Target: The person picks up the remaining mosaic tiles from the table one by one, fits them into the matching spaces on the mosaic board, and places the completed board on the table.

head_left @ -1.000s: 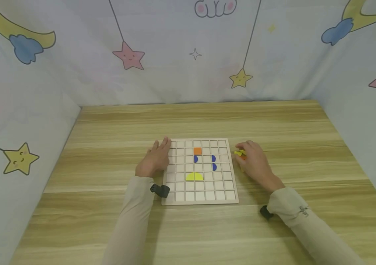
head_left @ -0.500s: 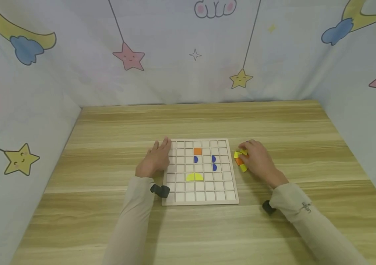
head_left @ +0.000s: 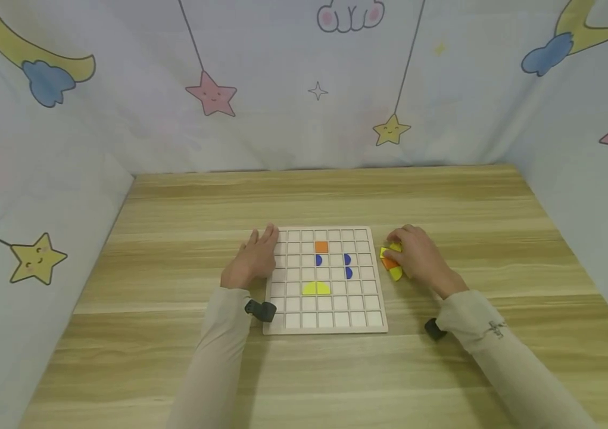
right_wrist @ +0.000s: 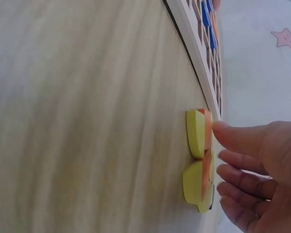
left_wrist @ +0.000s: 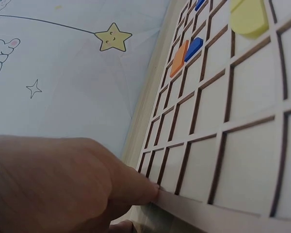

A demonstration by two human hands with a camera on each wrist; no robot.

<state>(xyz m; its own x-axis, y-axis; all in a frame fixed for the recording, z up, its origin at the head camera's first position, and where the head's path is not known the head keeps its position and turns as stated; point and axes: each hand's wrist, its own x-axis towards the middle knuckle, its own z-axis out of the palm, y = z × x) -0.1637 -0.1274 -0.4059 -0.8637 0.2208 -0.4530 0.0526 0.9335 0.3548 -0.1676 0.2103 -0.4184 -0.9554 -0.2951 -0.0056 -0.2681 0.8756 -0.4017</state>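
Note:
A wooden grid board lies flat on the table. My left hand rests on its left edge; in the left wrist view, fingertips touch the frame. In the grid sit an orange square, several blue half-round pieces and two yellow quarter-round pieces. Right of the board my right hand reaches over a small heap of yellow pieces and orange pieces. In the right wrist view the thumb is at the heap, the other fingers are loosely bent, and no held piece shows.
The wood-grain table extends around the board on all sides. A white cloth backdrop printed with stars and moons stands behind it and along both sides.
My right hand has shifted slightly right and back from the board, so more of the yellow and orange heap shows. My left hand stays on the board's edge.

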